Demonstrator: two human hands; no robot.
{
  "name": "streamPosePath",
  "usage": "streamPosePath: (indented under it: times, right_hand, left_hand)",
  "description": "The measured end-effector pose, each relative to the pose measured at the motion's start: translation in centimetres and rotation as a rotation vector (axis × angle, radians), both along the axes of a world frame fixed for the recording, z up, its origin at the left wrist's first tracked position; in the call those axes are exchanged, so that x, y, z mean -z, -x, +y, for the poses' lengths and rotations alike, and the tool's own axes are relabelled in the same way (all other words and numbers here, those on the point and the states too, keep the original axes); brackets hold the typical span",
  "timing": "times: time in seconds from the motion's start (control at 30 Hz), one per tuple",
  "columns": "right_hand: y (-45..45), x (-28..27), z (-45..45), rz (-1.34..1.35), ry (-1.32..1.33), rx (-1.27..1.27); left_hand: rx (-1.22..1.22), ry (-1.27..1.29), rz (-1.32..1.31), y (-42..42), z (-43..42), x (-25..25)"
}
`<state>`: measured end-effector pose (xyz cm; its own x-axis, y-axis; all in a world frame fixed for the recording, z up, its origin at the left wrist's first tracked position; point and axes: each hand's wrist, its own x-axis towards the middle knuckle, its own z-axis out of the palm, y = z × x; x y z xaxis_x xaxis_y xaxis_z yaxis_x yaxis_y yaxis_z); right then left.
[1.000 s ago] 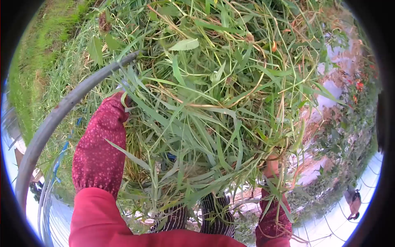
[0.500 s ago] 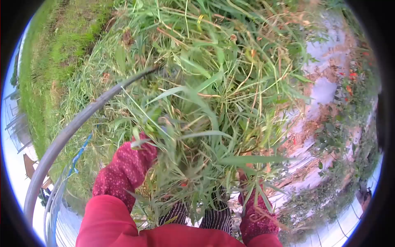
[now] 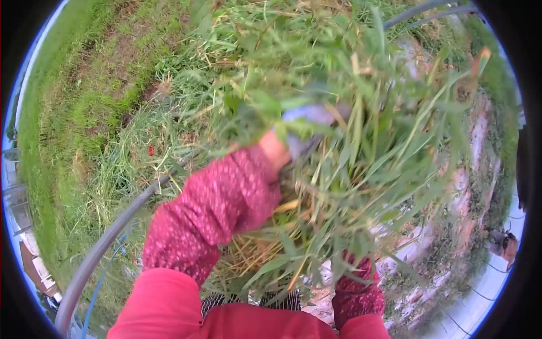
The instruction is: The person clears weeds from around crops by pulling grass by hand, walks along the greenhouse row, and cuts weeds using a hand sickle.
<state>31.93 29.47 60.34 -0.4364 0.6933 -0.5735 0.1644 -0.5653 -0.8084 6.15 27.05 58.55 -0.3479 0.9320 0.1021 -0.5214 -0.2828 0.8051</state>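
A large loose bundle of cut green grass and weeds (image 3: 361, 164) fills the middle and right, blurred by motion. My left hand (image 3: 307, 127), in a bluish-grey glove below a red spotted sleeve cover, reaches into the bundle from the left; its fingers are smeared and partly covered by leaves. On the right, the other spotted sleeve cover (image 3: 358, 288) rises under the lower side of the bundle, and the grass hides my right hand. Dry yellowish stems (image 3: 257, 254) hang between the two arms.
A grey curved pipe (image 3: 113, 231) arcs along the left, with a blue strip (image 3: 101, 282) beside it. More pipe (image 3: 418, 11) shows at the top right. Grassy ground (image 3: 96, 85) lies left; whitish sheeting (image 3: 406, 254) lies right. Something brown and dark (image 3: 502, 246) is at the far right.
My left hand has moved up and right, into the grass. The bundle has shifted to the right and upward. The view has swung, so the pipe appears lower and more ground shows on the left.
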Motion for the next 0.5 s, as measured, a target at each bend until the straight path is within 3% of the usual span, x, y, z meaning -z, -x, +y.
streamPosePath:
  times: [0.1, 0.17, 0.33, 0.4, 0.5]
  right_hand:
    - [9.8, -4.1, 3.8, 0.119, -0.154, -0.064]
    - [18.5, -5.5, 6.3, 0.189, -0.248, -0.107]
    - [36.5, -3.2, 8.3, 0.165, -0.463, -0.237]
    - [36.1, 0.2, 6.8, -0.061, -0.782, -0.454]
    - [26.2, 8.0, 3.4, -0.126, -0.815, -0.589]
  left_hand:
    - [-0.029, -0.015, -0.018, 7.7, 1.4, -5.3]
    - [-0.163, 0.146, 0.169, 11.3, -2.1, -7.3]
    - [-0.433, 1.049, 1.043, 18.1, -14.3, -3.8]
    - [-0.363, 1.353, 1.421, 21.1, -16.5, -1.4]
    - [-0.231, 1.569, 1.795, 26.2, -17.0, -0.9]
